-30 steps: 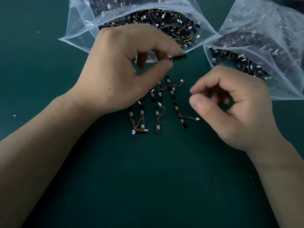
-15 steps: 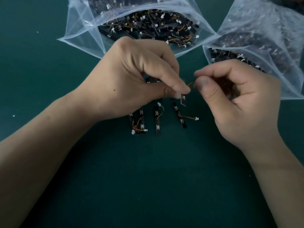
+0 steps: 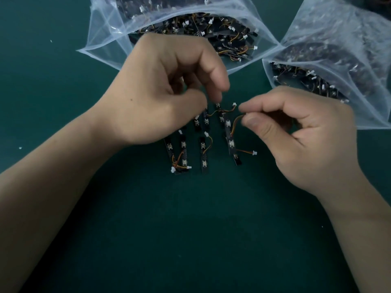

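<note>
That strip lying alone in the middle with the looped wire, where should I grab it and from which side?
Probably the bare lower end of the strip, pinched across its narrow width from straight above. It lies flat on the mat with gaps either side to reach into, while its looped wire and white plug crowd the upper end.

Head view, down (close) over left hand [image 3: 160, 92]

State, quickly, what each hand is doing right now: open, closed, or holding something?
Left hand: fingers curled above the small black circuit strips; whether it holds one cannot be told.
Right hand: pinches the thin orange wire of one strip.
</note>
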{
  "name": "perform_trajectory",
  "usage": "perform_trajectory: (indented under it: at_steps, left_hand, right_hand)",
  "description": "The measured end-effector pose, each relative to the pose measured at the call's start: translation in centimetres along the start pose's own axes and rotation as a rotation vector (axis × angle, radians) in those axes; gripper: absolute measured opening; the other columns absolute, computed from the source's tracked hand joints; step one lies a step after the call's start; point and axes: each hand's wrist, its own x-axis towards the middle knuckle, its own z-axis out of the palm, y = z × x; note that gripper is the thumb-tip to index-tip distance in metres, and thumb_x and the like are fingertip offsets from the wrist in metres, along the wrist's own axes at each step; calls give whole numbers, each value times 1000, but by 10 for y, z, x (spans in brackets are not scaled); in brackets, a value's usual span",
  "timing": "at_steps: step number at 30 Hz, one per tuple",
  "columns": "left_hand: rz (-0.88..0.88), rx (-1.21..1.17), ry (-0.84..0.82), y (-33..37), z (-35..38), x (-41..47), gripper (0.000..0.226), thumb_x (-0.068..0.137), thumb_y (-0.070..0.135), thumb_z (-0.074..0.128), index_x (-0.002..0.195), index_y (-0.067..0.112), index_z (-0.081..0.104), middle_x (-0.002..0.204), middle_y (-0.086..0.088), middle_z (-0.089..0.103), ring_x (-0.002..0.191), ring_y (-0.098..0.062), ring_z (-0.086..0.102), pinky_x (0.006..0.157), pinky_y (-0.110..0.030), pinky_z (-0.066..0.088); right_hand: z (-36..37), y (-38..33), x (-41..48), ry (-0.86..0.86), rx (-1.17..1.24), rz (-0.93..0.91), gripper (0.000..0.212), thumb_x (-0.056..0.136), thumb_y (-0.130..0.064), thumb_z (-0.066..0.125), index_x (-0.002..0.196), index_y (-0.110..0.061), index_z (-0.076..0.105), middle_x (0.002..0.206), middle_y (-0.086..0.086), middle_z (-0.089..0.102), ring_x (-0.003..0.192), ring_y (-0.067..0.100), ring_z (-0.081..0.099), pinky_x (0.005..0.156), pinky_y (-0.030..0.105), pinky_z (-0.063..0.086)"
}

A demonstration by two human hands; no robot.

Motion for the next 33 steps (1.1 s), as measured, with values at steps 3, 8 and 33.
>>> perform_trajectory:
  at_steps: [3, 8, 33]
  left_hand:
    - [18, 9, 82, -6, -2, 2, 43, 78, -16, 53, 95, 20, 69, 87, -7, 72, 69, -31, 64, 55, -45, 46]
    - [23, 58, 128, -10, -2, 2, 41, 77, -16, 51, 93, 16, 71, 86, -7, 72, 67, -29, 62, 54, -37, 45]
    - [91, 188, 258, -9, -3, 2, 34, 78, -13, 50, 89, 6, 76, 83, 2, 71, 61, -20, 58, 52, -31, 38]
  right_hand:
    - [0, 5, 1, -44, -10, -9, 10, 99, -17, 73, 105, -25, 72, 100, -14, 72, 89, 5, 67, 80, 13, 45]
    - [4, 4, 0, -104, -1, 14, 9, 99, -18, 73, 106, -22, 76, 96, -11, 73, 89, 4, 67, 79, 15, 47]
    - [4, 11, -1, -58, -40, 13, 7, 100, -15, 69, 102, -15, 76, 88, -13, 68, 78, 1, 60, 70, 14, 41]
